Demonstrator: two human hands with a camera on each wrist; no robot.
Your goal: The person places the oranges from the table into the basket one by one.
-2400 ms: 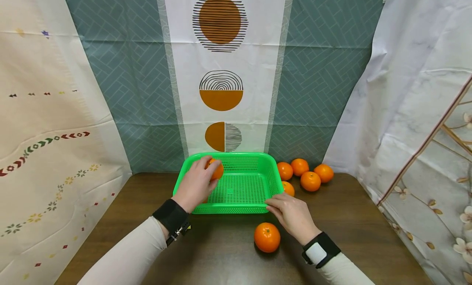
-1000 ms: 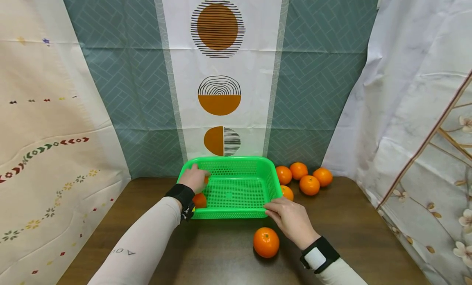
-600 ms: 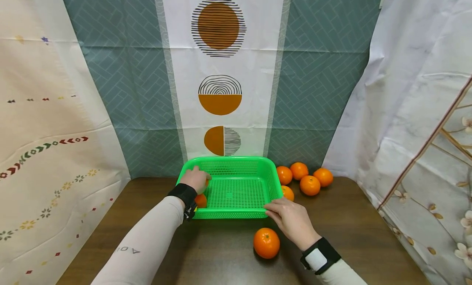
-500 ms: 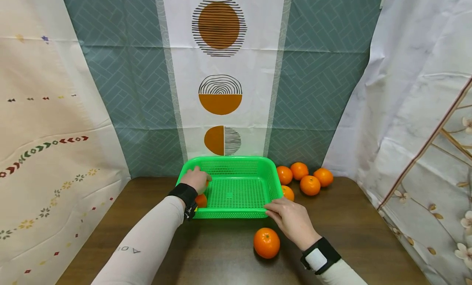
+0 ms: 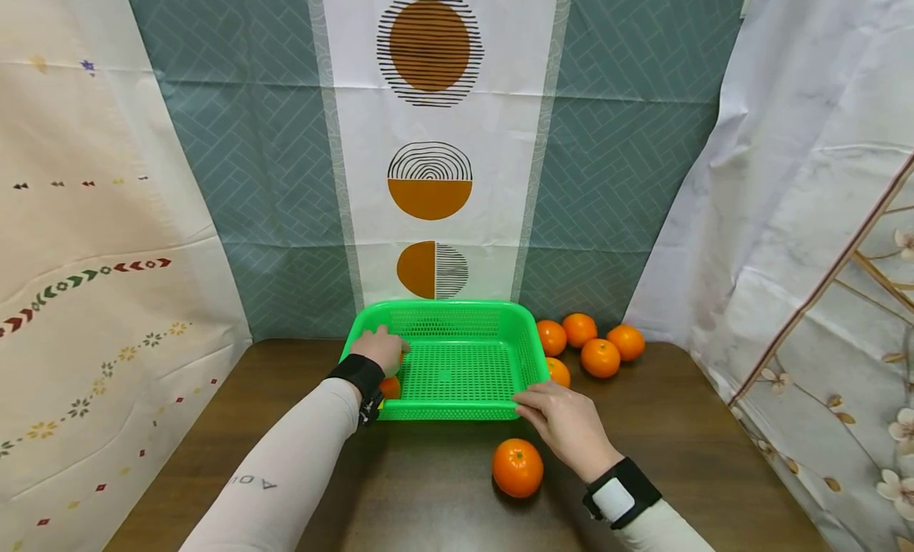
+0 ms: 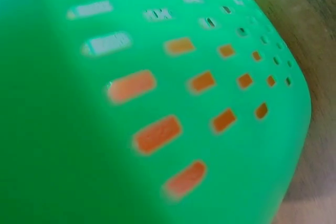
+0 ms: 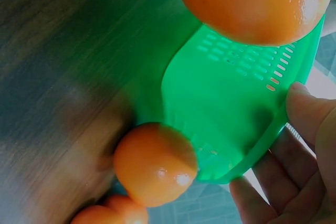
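The green perforated basket sits at the back middle of the table. Inside its left end, my left hand holds a mandarin, mostly covered by the fingers. Another mandarin lies closer to the basket's front left corner. Through the slots in the left wrist view, orange peel shows, but no fingers do. My right hand pinches the basket's front right corner; in the right wrist view the thumb lies on one side of the rim, fingers on the other. A single mandarin rests before the basket.
Several mandarins are grouped to the right of the basket, one close against its side. The brown wooden table ends at a hanging patterned cloth behind, with more cloth on both sides.
My left hand has lowered its mandarin into the basket's left end, and has stayed nearly still there for the last second. The right hand keeps its grip on the rim.
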